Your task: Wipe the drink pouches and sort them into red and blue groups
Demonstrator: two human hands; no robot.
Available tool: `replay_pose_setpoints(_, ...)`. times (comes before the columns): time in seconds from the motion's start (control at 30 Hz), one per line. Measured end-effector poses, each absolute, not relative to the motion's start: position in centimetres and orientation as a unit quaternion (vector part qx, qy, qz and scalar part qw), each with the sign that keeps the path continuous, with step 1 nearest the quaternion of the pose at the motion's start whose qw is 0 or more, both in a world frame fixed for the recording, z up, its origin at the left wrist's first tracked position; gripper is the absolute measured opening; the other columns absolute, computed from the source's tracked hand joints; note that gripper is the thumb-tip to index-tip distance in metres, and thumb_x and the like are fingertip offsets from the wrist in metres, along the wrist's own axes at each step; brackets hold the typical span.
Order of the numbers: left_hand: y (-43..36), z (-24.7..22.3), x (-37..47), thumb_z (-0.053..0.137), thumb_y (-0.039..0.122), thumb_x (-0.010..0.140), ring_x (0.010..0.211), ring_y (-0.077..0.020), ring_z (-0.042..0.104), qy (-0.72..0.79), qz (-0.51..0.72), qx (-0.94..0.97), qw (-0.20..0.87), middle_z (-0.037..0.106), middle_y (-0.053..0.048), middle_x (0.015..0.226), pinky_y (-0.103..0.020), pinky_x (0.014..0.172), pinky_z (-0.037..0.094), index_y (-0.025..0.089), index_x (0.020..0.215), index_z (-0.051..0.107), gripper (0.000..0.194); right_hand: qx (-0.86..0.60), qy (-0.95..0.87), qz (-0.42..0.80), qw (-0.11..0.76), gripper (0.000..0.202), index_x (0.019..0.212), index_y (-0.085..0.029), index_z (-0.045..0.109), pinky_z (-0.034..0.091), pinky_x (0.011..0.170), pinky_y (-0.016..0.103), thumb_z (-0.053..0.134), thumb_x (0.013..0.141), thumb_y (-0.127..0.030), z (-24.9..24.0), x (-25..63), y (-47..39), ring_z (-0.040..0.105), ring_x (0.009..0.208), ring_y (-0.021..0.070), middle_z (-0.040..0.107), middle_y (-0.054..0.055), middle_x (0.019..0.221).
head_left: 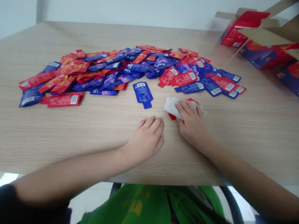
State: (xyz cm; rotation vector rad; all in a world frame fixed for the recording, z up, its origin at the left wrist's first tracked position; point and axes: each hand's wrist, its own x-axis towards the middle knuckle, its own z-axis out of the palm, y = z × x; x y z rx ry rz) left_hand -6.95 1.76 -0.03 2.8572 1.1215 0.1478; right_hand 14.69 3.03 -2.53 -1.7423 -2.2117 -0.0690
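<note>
My right hand (192, 124) presses a folded white tissue (172, 106) down onto a red sachet (172, 116), most of which is hidden beneath it. The fingers lie over the tissue. To the left, my left hand (149, 137) rests on the table with loosely bent fingers, its thumb apart, and nothing visible in it. Just beyond it a single blue sachet (143, 93) lies flat, its barcode end away from me and its narrow neck toward me.
A long heap of red and blue sachets (112, 71) spreads across the middle of the wooden table (70, 133). Flatter sachets (211, 85) lie at its right end. Open red and blue cartons (259, 56) with raised flaps stand at the far right.
</note>
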Motion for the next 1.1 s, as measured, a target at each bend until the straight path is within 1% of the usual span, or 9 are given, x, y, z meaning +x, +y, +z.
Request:
replay_pose_setpoints(0.1,2.1,0.0,-6.7,0.042,0.029,0.096,0.119,-0.0311,0.05,0.37,0.07,0.925,0.04,0.058,-0.016,0.127,-0.046,0.097,0.041,0.009,0.123,0.057,0.037,-0.571,-0.804,0.008,0.166,0.052,0.143,-0.018,0.049,0.019,0.116,0.056,0.041,0.092,-0.02,-2.3,13.8,2.5,0.034,0.142,0.0294,0.042,0.01,0.153)
replay_pose_setpoints(0.23,2.2,-0.1,-6.1,0.043,0.025,0.095,0.127,-0.0312,0.043,0.358,0.089,0.928,0.045,0.05,-0.015,0.14,-0.045,0.101,0.038,0.009,0.142,0.043,0.049,-0.578,-0.791,0.056,0.192,0.05,0.142,-0.016,0.05,0.02,0.117,0.053,0.037,0.094,-0.022,-2.1,12.8,1.8,0.033,0.142,0.0271,0.043,0.009,0.153)
replay_pose_setpoints(0.33,2.1,-0.2,-5.7,0.04,0.027,0.098,0.129,-0.0319,0.042,0.349,0.072,0.933,0.049,0.053,-0.013,0.138,-0.047,0.103,0.037,0.01,0.139,0.048,0.045,-0.571,-0.792,0.076,0.202,0.048,0.141,-0.017,0.05,0.021,0.117,0.051,0.035,0.096,-0.023,-1.8,12.8,1.5,0.034,0.142,0.0253,0.044,0.008,0.152)
replay_pose_setpoints(0.43,2.0,-0.3,-5.5,0.038,0.029,0.099,0.127,-0.0315,0.045,0.35,0.05,0.934,0.049,0.057,-0.012,0.134,-0.047,0.102,0.037,0.012,0.135,0.053,0.043,-0.542,-0.817,0.067,0.184,0.048,0.14,-0.015,0.051,0.022,0.117,0.051,0.036,0.096,-0.023,-1.7,13.7,2.2,0.035,0.141,0.0254,0.044,0.009,0.152)
replay_pose_setpoints(0.6,1.9,-0.4,-5.4,0.037,0.029,0.101,0.134,-0.0341,0.04,0.348,0.038,0.937,0.024,0.044,-0.012,0.151,-0.049,0.104,0.036,0.011,0.145,0.043,0.049,-0.614,-0.77,0.009,0.173,0.049,0.14,-0.011,0.051,0.029,0.112,0.055,0.036,0.095,-0.023,-1.9,16.3,5.0,0.04,0.137,0.0312,0.044,0.016,0.15)
replay_pose_setpoints(0.67,1.9,-0.4,-5.4,0.037,0.028,0.101,0.134,-0.0346,0.041,0.349,0.037,0.936,0.016,0.044,-0.013,0.151,-0.049,0.104,0.037,0.01,0.145,0.044,0.048,-0.634,-0.754,-0.011,0.171,0.049,0.14,-0.01,0.05,0.03,0.11,0.057,0.037,0.095,-0.023,-2.1,16.2,4.7,0.04,0.137,0.0339,0.043,0.018,0.151)
replay_pose_setpoints(0.83,1.9,-0.3,-5.3,0.038,0.03,0.1,0.131,-0.0345,0.044,0.35,0.022,0.936,0.027,0.056,-0.014,0.139,-0.049,0.104,0.039,0.008,0.136,0.054,0.045,-0.522,-0.844,-0.006,0.123,0.052,0.145,-0.013,0.045,0.02,0.118,0.055,0.035,0.095,-0.018,-2.5,14.6,2.5,0.028,0.145,0.0283,0.034,0.012,0.157)
replay_pose_setpoints(1.0,1.7,-0.6,-5.4,0.037,0.032,0.101,0.135,-0.0363,0.04,0.352,0.033,0.935,0.017,0.042,-0.012,0.152,-0.051,0.105,0.038,0.009,0.145,0.043,0.051,-0.652,-0.744,-0.026,0.145,0.052,0.146,-0.011,0.044,0.029,0.111,0.061,0.036,0.096,-0.023,-2.4,16.3,3.8,0.036,0.141,0.0353,0.037,0.017,0.155)
replay_pose_setpoints(1.1,1.7,-0.6,-5.3,0.037,0.031,0.1,0.134,-0.0368,0.042,0.355,0.024,0.935,0.013,0.05,-0.014,0.146,-0.051,0.106,0.038,0.007,0.14,0.049,0.049,-0.575,-0.806,-0.02,0.138,0.053,0.146,-0.013,0.046,0.024,0.115,0.057,0.038,0.094,-0.02,-2.3,16.4,3.6,0.031,0.144,0.033,0.037,0.012,0.156)
